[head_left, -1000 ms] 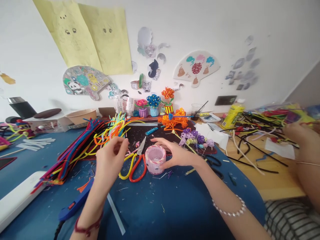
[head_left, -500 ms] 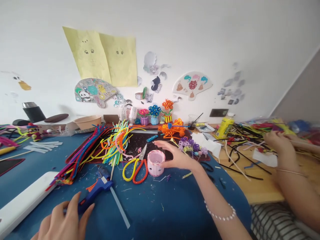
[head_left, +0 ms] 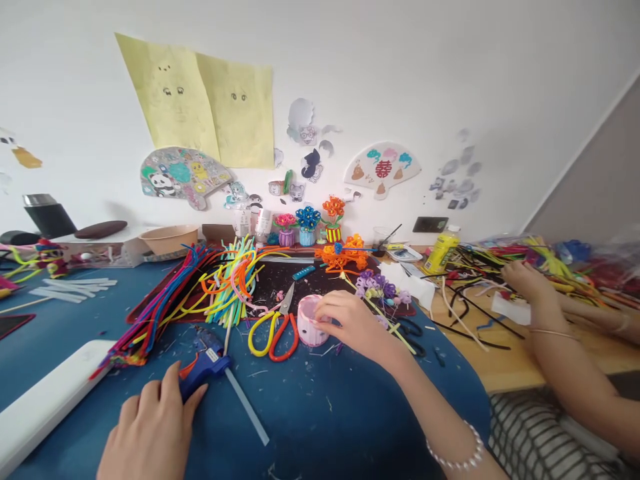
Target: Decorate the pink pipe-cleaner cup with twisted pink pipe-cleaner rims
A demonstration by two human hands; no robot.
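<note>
My left hand [head_left: 153,420] is wrapped round the handle of a blue glue gun [head_left: 207,367], which lies on the blue table. A pale glue stick [head_left: 247,407] juts out of its back end. A small round pot [head_left: 311,327], pale pink and white with a striped rim, stands upright on the table. My right hand [head_left: 353,327] pinches its rim on the right side, fingers over the top and thumb against the wall. Just left of the pot lie scissors [head_left: 284,333] with a yellow and a red handle, blades spread apart.
Bundles of coloured pipe cleaners [head_left: 235,287] lie on a dark mat. Behind stand small pots with blue [head_left: 307,227], pink and orange flowers. Purple flowers [head_left: 377,287] lie right of the pot. A white bar [head_left: 55,407] is at left. Another person's hand [head_left: 530,283] reaches over pipe cleaners at right.
My right hand has moved from beside the pot onto its rim, its fingers closing. My left hand has come up and right with the glue gun. The view has shifted slightly.
</note>
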